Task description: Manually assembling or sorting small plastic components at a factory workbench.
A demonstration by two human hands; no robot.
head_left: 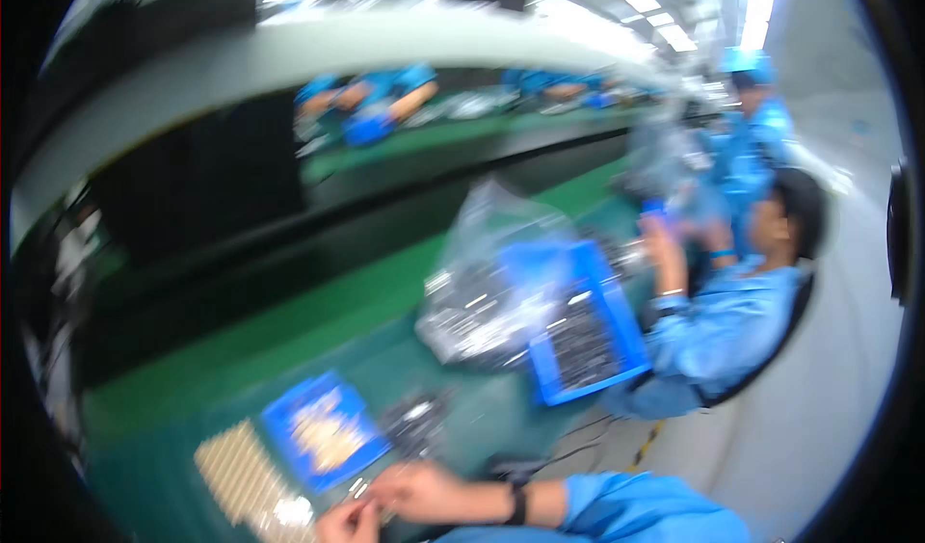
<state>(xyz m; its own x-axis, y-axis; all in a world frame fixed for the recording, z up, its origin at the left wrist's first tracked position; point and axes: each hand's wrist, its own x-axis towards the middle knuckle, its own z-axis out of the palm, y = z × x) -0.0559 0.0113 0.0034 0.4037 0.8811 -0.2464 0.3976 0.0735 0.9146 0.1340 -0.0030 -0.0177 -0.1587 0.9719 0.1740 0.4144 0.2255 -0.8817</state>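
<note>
At the bottom of the head view my left hand (349, 523) and my right hand (424, 491) are close together, fingers closed in a pinch. Something small and shiny shows by the fingertips, too blurred to name. Just beyond them lies a shallow blue tray (281, 416) holding small cream-coloured pieces (328, 435). To its left is a beige ridged block or row of strips (236, 471), with a glossy patch at its near end. A heap of dark small parts (416, 423) sits right of the tray, past my right hand.
A clear plastic bag (462, 317) of dark parts stands farther along the green bench (385, 350). Beside it is a blue bin (631, 336) of dark parts. A person in blue (718, 326) sits to the right, hands raised. Other people work across the bench.
</note>
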